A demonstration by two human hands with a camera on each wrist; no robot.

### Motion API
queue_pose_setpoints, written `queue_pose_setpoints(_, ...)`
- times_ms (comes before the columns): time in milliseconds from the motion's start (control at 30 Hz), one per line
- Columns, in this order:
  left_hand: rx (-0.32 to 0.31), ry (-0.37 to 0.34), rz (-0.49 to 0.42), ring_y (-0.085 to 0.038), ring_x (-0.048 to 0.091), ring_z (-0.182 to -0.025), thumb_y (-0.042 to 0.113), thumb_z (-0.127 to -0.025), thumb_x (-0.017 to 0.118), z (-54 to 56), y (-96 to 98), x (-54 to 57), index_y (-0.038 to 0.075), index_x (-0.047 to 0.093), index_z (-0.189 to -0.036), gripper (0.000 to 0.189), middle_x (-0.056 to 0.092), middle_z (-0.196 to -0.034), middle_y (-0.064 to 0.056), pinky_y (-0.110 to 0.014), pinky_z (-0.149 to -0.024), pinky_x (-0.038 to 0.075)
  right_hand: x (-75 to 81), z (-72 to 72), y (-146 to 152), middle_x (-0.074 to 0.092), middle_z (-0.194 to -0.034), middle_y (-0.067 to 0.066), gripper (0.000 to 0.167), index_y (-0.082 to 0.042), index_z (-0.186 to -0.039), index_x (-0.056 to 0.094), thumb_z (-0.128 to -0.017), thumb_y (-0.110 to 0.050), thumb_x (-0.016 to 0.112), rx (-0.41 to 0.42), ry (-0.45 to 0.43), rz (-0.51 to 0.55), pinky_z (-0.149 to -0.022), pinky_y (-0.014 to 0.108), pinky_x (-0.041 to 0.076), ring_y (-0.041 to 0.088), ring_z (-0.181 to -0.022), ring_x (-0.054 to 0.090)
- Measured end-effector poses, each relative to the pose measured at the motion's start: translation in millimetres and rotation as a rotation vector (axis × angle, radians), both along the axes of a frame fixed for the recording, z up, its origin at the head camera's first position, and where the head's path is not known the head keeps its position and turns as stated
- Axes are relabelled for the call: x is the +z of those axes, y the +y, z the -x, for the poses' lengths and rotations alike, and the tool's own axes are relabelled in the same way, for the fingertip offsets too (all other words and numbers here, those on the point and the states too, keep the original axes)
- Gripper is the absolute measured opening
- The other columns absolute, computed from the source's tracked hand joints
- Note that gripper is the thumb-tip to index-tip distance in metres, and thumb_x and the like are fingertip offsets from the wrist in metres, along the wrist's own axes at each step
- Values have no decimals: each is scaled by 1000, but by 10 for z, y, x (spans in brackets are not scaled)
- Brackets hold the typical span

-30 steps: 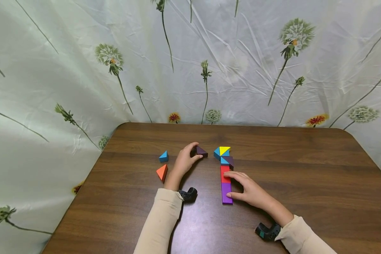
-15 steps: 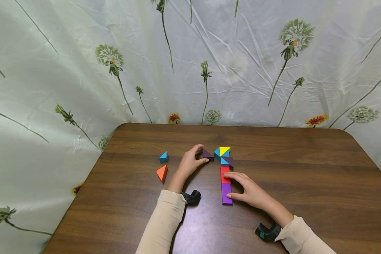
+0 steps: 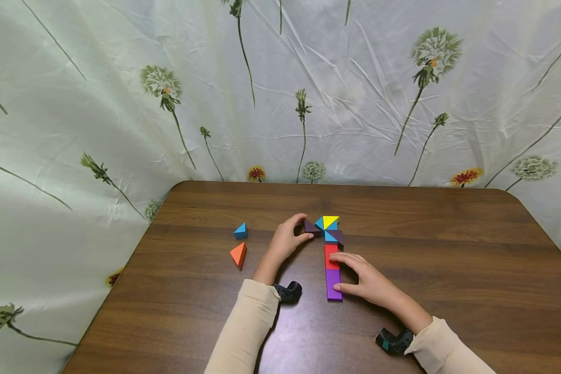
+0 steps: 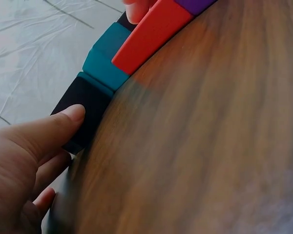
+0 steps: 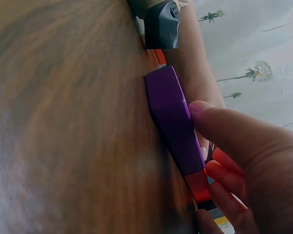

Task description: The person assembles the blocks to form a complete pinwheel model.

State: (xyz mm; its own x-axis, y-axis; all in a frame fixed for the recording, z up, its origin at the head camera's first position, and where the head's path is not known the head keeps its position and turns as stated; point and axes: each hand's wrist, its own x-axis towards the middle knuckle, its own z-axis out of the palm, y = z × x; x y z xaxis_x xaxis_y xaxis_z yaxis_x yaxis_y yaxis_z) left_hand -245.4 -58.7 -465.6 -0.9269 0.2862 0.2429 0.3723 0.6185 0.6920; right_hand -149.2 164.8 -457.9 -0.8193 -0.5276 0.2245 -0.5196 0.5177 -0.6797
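My left hand (image 3: 287,241) pinches a dark purple triangular block (image 3: 311,228) between thumb and fingers. In the left wrist view, the thumb presses the near face of this dark block (image 4: 85,105), which lies right beside a blue block (image 4: 105,63). A yellow triangle (image 3: 330,221), several blue triangles and a second dark purple triangle (image 3: 338,236) form a cluster. Below it runs a column of a red block (image 3: 331,252) and a purple block (image 3: 333,283). My right hand (image 3: 374,283) rests its fingers on the red one, its thumb at the purple block's edge.
Left of the left hand lie a loose blue triangular block (image 3: 241,231) and an orange triangular block (image 3: 238,254). All stand on a brown wooden table (image 3: 449,249). A floral-printed curtain (image 3: 355,130) hangs behind its far edge.
My left hand has slid the dark purple triangular block rightward along the table until it meets the left side of the cluster. The right hand has stayed in place.
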Motion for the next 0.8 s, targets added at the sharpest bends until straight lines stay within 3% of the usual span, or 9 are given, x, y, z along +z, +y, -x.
queue_pose_setpoints(467,-6,97,25,-21,51,-107,22,-76,72,-2,53,-13,4,54,-119,50,57,-115,-10,-31,-93,37,22,-5,-1,48,-127,10,56,-10,-124,51,-77,-31,71,2,-11,-9,-94,50,31,29,-118,39)
queue_pose_setpoints(800,16,104,60,-22,52,-107,25,-77,71,-22,71,-6,6,54,-121,51,58,-115,-8,-35,-92,36,13,-1,-2,48,-126,9,56,-9,-124,52,-76,-30,72,5,1,-8,-94,48,32,28,-117,40)
